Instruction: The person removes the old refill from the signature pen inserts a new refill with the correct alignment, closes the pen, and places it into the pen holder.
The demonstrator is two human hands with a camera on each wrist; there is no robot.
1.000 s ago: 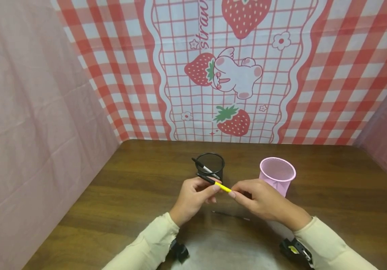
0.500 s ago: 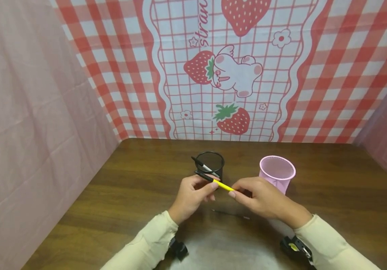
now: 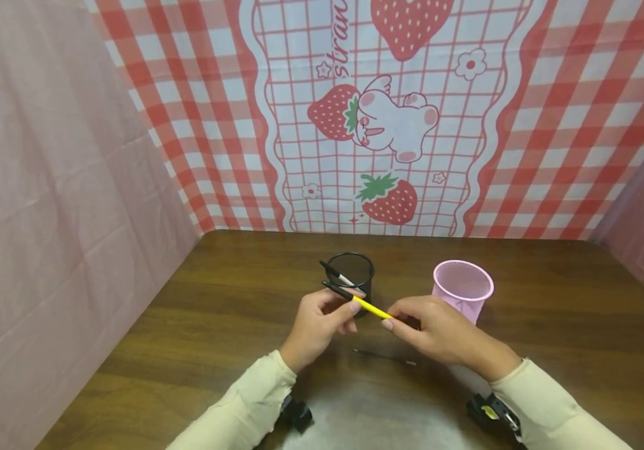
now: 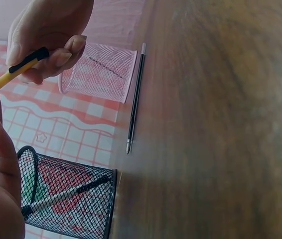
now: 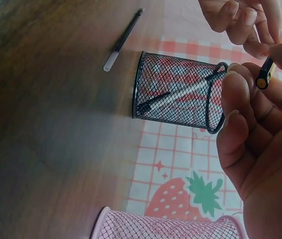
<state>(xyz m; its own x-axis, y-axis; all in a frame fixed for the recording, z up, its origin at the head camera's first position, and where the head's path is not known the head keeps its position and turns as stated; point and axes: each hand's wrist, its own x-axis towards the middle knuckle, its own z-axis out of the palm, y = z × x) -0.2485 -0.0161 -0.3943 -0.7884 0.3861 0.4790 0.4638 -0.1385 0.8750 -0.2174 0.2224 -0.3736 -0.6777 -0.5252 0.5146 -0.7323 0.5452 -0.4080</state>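
A pen with a yellow barrel and a black end [image 3: 371, 307] spans the gap between my two hands, tilted, black end up and to the left. My left hand [image 3: 317, 325] pinches it near where yellow meets black. At the other end, my right hand [image 3: 440, 331] pinches the pen between thumb and fingers; a black clip shows there in the left wrist view. Below the hands, a thin dark pen refill [image 4: 136, 99] with a pale end lies on the table. Just behind the left hand stands a black mesh pen cup [image 5: 176, 64] holding a black-and-white pen [image 5: 181, 95].
A pink mesh pen cup [image 3: 470, 306] stands behind my right hand; a dark line shows on or through its side. The wooden table [image 3: 232, 300] ends at a strawberry-print checked cloth [image 3: 333, 206] at the back. Pink cloth [image 3: 74, 187] hangs at the left.
The pen's black end has shifted slightly up and to the left. More of the yellow barrel shows between the hands, which stay almost in place.
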